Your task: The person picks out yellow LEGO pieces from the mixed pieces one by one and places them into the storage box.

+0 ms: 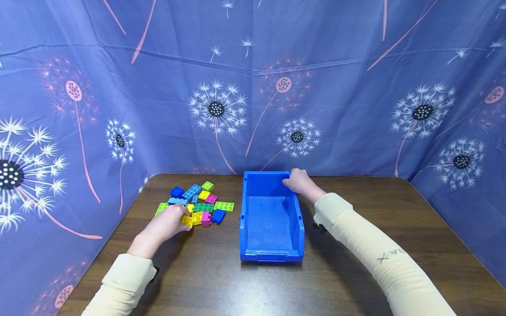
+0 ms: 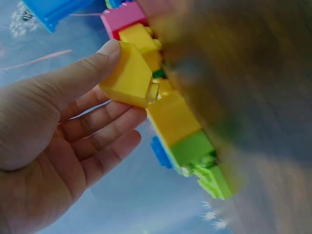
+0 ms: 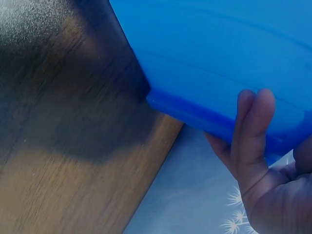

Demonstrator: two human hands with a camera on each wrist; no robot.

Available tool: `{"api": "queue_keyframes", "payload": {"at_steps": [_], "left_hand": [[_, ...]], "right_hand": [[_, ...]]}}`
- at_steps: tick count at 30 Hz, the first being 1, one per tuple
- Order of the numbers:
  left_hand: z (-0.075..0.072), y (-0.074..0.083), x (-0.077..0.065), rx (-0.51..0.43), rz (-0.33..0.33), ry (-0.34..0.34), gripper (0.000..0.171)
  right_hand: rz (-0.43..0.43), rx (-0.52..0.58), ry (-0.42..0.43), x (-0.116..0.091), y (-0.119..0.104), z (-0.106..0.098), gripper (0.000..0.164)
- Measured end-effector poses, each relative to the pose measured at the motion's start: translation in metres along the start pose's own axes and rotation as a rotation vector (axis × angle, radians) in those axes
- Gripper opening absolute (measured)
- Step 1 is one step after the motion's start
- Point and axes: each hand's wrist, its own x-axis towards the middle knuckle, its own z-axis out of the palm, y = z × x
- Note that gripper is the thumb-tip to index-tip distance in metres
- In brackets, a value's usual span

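Note:
My left hand pinches a yellow toy building brick between thumb and fingertips, at the near side of a group of loose bricks. Beside it lie another yellow brick and a pink brick. A blue plastic bin with a low front stands at the middle of the table, and nothing shows inside it. My right hand grips the bin's rim at the far right corner. In the right wrist view, two fingers lie against the bin's outer wall.
Further back in the group are a dark green brick, a lime brick, a blue brick and several others. They lie on a brown wooden table, left of the bin. A blue dandelion-print cloth hangs behind the table.

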Motion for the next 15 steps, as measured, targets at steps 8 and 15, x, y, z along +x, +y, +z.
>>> {"api": "queue_keyframes", "payload": {"at_steps": [8, 15], "left_hand": [[-0.015, 0.017, 0.002, -0.005, 0.037, 0.032, 0.029], [-0.026, 0.024, 0.008, -0.019, 0.050, 0.058, 0.028]], "right_hand": [[0.003, -0.019, 0.021, 0.002, 0.001, 0.003, 0.030], [0.004, -0.001, 0.019, 0.003, 0.003, 0.003, 0.021]]}}
